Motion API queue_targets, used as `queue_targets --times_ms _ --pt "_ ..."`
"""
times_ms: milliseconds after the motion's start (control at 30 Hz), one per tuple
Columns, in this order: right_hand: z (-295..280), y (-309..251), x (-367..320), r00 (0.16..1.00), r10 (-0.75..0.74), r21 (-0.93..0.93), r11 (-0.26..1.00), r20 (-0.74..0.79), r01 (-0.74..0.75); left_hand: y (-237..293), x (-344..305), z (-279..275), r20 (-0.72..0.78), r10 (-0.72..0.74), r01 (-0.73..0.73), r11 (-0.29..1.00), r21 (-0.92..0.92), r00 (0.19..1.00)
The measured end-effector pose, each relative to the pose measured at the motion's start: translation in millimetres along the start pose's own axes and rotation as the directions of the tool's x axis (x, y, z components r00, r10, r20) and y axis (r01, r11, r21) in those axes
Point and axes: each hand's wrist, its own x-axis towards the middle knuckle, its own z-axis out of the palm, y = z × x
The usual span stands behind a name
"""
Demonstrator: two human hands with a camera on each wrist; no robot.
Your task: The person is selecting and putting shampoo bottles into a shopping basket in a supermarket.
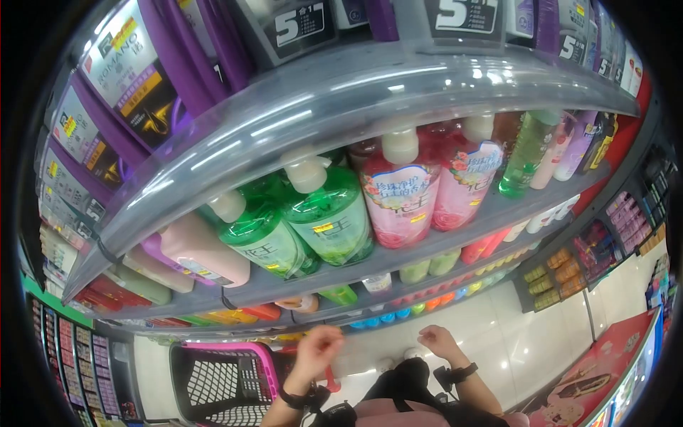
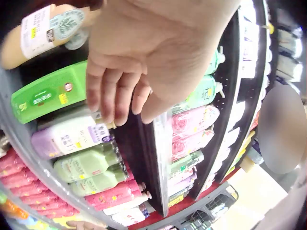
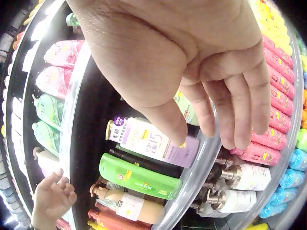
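My left hand [image 1: 320, 350] hangs in front of the lower shelves with its fingers loosely bent and nothing in them. To its right, my right hand [image 1: 439, 341] is also bare, fingers relaxed. Nearest to the left hand, in its wrist view, are a green bottle [image 2: 48, 91] and a white and purple bottle [image 2: 72, 139]. In the right wrist view the thumb overlaps the white and purple bottle [image 3: 158, 141], which lies beyond it. Higher up in the head view stand green pump bottles [image 1: 327, 220] and pink pump bottles [image 1: 400, 196].
A clear shelf guard [image 1: 370, 78] curves above the pump bottles, with purple and grey packs [image 1: 128, 64] over it. A shopping basket with a pink rim [image 1: 267, 370] stands at lower left. A red display [image 1: 590, 384] is at the right, on the tiled floor [image 1: 491, 349].
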Motion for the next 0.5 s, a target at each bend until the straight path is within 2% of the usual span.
queue_targets --times_ms 67,133,167,200,233,300,333,400,433,500 --pt "-10 0 -2 1.0 -0.009 0.004 1.0 0.005 0.009 37 7 -3 -0.187 0.158 -0.166 0.986 -0.033 0.97" --pt "-18 -1 -6 1.0 -0.02 0.005 1.0 0.01 0.02 69 12 -10 -0.281 0.285 -0.299 0.954 -0.007 0.916" --pt "-24 -3 -6 0.999 -0.047 0.021 0.999 0.011 0.047 81 16 -15 -0.324 0.333 -0.324 0.942 0.084 0.885" --pt "-32 -6 -7 0.997 -0.074 0.037 0.997 0.012 0.073 93 20 -18 -0.363 0.382 -0.341 0.924 0.174 0.85" --pt "-41 -11 -10 0.996 -0.091 0.028 0.995 0.012 0.091 108 21 -18 -0.373 0.394 -0.354 0.919 0.175 0.84" --pt "-55 -23 -15 0.992 -0.123 0.091 0.988 -0.004 0.123 139 25 -19 -0.442 0.57 -0.336 0.797 0.502 0.693" --pt "-64 -29 -14 0.99 -0.143 0.083 0.986 -0.004 0.143 151 29 -20 -0.449 0.582 -0.345 0.791 0.506 0.677" --pt "-84 -46 -15 0.97 -0.232 0.021 0.972 -0.069 0.234 165 36 -22 -0.435 0.66 -0.287 0.699 0.655 0.613" --pt "-94 -53 -17 0.969 -0.239 0.017 0.971 -0.063 0.24 168 41 -22 -0.442 0.661 -0.283 0.699 0.657 0.607" --pt "-110 -70 -24 0.957 -0.271 0.103 0.954 -0.107 0.282 168 57 -21 -0.458 0.667 -0.276 0.697 0.662 0.588"
